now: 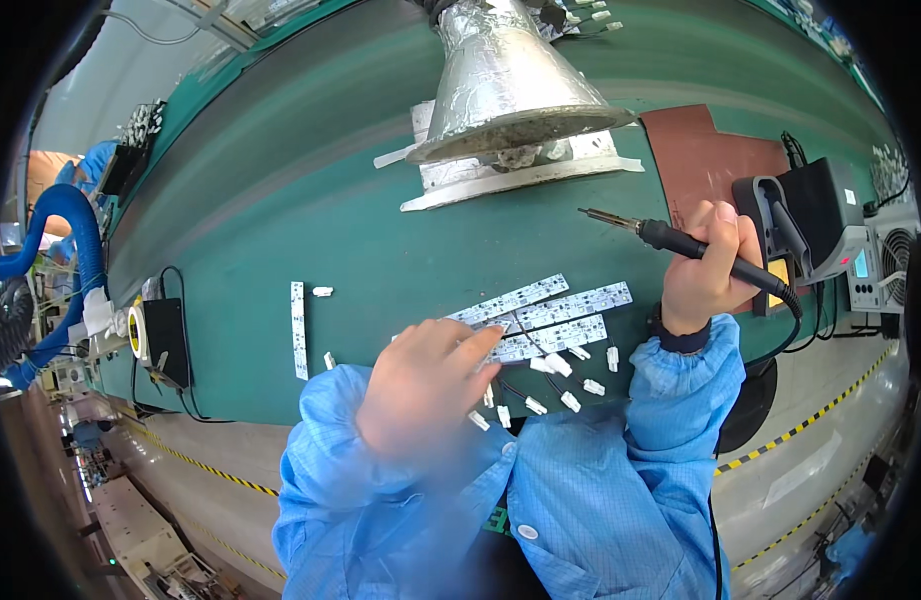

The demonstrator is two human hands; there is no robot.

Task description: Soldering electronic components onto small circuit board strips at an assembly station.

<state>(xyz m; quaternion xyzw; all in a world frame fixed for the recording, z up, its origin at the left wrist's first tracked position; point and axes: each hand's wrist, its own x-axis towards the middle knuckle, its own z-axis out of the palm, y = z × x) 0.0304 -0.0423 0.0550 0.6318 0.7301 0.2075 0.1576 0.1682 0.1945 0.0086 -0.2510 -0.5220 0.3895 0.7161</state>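
Note:
My right hand [716, 262] is closed round the black handle of a soldering iron [671, 238], its bare metal tip pointing left above the mat. My left hand [431, 375] lies over the left ends of several white circuit board strips [556, 312], its thumb and index finger apart, its wrist blurred. It covers part of the strips, and whatever is under the palm is hidden. Short dark wires with white connectors [536, 405] stick out from the strips toward me. Farther left, a single strip [299, 330] lies apart, with a small white connector [323, 291] beside it.
A foil-covered fume hood [511, 85] hangs over a white stand [521, 182] at the back. On the right are a brown mat [703, 150], a soldering iron holder [813, 225] and a station with a display [866, 270]. A black box [161, 340] stands left.

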